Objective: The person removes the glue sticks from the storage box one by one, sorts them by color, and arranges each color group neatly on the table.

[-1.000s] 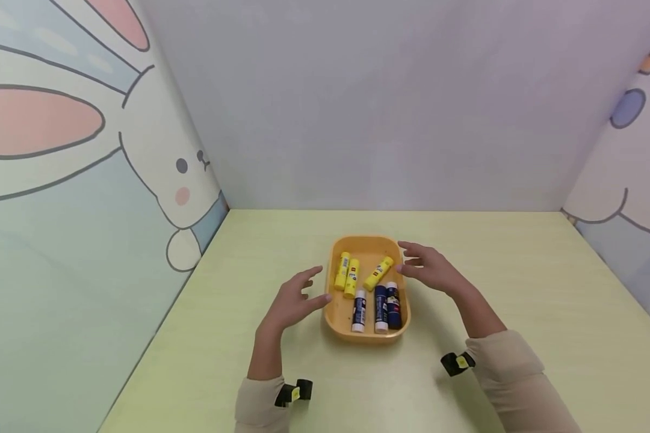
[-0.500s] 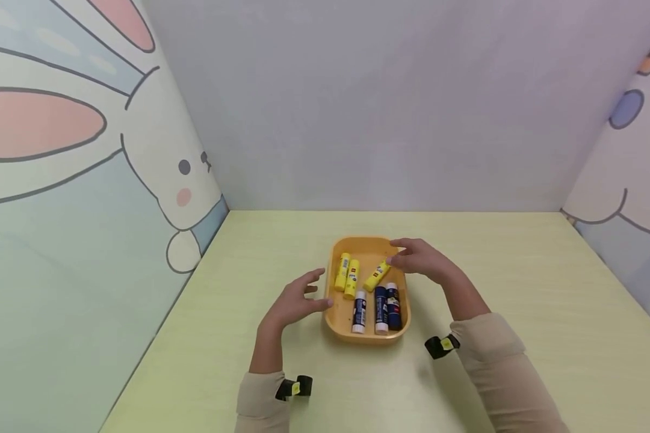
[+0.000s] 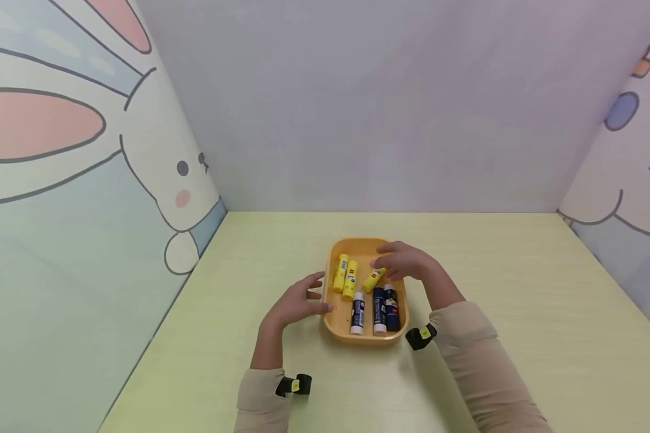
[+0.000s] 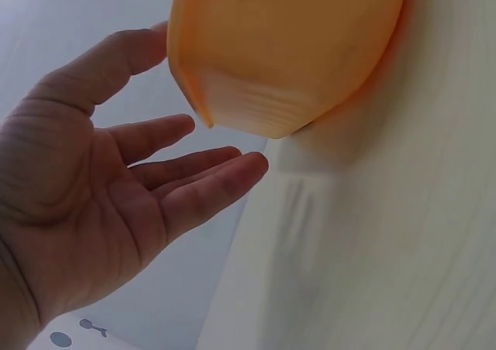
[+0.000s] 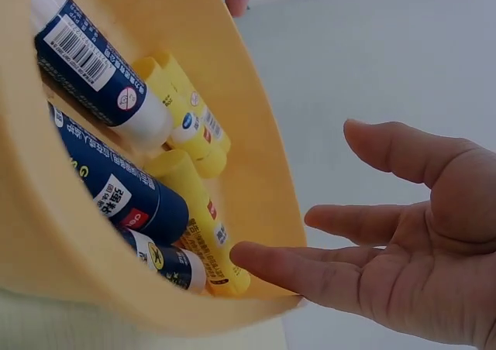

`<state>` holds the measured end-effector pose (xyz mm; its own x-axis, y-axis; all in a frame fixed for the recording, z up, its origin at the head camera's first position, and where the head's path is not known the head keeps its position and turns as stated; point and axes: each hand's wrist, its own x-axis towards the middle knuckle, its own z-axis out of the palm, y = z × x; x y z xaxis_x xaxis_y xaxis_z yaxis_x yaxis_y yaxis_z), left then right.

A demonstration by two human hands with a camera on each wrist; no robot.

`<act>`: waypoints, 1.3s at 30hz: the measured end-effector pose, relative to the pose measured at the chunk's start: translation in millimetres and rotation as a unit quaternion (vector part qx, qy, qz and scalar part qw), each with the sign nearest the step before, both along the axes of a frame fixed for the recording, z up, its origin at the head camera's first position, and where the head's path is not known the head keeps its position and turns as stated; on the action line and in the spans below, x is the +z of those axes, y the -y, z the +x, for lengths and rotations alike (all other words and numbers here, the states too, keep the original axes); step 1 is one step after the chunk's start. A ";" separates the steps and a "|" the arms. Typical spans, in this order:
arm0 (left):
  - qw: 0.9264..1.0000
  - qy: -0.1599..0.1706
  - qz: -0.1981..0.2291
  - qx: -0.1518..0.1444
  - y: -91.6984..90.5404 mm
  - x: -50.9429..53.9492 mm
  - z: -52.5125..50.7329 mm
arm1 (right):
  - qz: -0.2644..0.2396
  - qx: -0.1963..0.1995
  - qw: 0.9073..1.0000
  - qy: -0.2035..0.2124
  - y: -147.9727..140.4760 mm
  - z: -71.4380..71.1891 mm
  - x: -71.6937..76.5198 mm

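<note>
An orange plastic tray (image 3: 336, 328) holds three yellow glue sticks (image 3: 350, 280) and three dark blue glue sticks (image 3: 379, 310), all lying down. Along the tray's left side is my left hand (image 3: 294, 304), fingers spread and holding nothing. In the left wrist view its thumb tip meets or nearly meets the tray's rim (image 4: 180, 63); the other fingers are apart from it. My right hand (image 3: 410, 263) hovers over the tray's right side, fingers extended, nothing in its grasp. It partly covers the rightmost yellow glue stick (image 5: 203, 218); whether a fingertip touches that stick, I cannot tell.
The tray stands on a pale yellow-green table (image 3: 498, 288). A plain grey wall (image 3: 379, 108) rises behind, with cartoon-printed panels (image 3: 157, 150) at the sides. Each sleeve carries a black wrist camera (image 3: 421, 337).
My right hand has moved left, from the tray's right rim to above its inside. The left hand has barely shifted. The glue sticks lie as before.
</note>
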<state>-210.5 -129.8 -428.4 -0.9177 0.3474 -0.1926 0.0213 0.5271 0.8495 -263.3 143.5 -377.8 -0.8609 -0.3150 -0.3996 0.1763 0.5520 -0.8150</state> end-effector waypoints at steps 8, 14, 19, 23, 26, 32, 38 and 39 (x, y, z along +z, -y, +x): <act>0.999 0.027 0.035 -0.021 0.6 -1.2 -0.3 | 0.034 -0.002 0.999 0.014 13.0 -5.5 -5.2; 0.997 0.041 0.063 -0.032 0.3 -2.9 -0.9 | 0.003 -0.029 0.999 0.029 16.1 -13.1 -16.4; 0.996 0.050 0.069 -0.028 0.4 -6.4 -1.3 | -0.026 -0.036 0.998 0.045 17.9 -17.7 -25.2; 0.995 0.053 0.079 -0.030 0.0 -7.1 -1.8 | -0.030 -0.042 0.998 0.048 19.2 -21.4 -28.9; 0.995 0.053 0.081 -0.030 -0.4 -5.8 -1.7 | -0.038 -0.041 0.997 0.048 20.3 -26.1 -31.6; 0.993 0.065 0.093 -0.025 0.0 -6.7 -1.9 | -0.051 -0.060 0.995 0.053 25.8 -33.9 -39.7; 0.992 0.069 0.104 -0.025 -0.1 -7.5 -1.3 | -0.049 -0.078 0.994 0.059 28.9 -36.2 -41.9; 0.992 0.067 0.103 -0.025 -0.2 -7.3 -1.4 | -0.054 -0.084 0.993 0.063 29.2 -36.8 -42.3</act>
